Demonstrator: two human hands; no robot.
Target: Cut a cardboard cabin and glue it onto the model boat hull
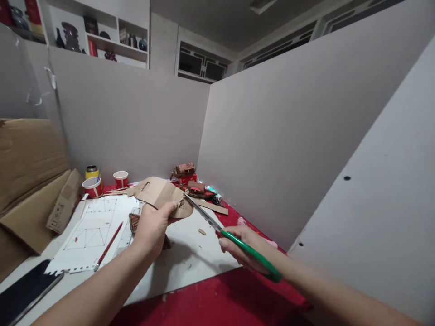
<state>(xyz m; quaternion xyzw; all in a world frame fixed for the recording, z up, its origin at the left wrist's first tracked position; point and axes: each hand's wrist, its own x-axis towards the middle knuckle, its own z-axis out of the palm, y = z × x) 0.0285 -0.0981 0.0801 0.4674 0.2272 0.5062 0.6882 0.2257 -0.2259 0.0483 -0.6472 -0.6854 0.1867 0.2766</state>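
Brown cardboard (156, 191) pinched between thumb and fingers of left hand (153, 226), above white surface (190, 267); long axis slopes down rightward. Right hand (239, 246) curls round green scissors (253, 253), tips pointing forward-left at cardboard's right end. Beyond: paper cup (91, 186) with blue stick (99, 172); second cup (121, 180), contents unclear.

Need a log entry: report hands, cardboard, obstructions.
Left hand gripping cardboard piece. Right hand holding green-handled scissors. Cardboard raised, blades at its edge. Possibly in the way: left thumb.
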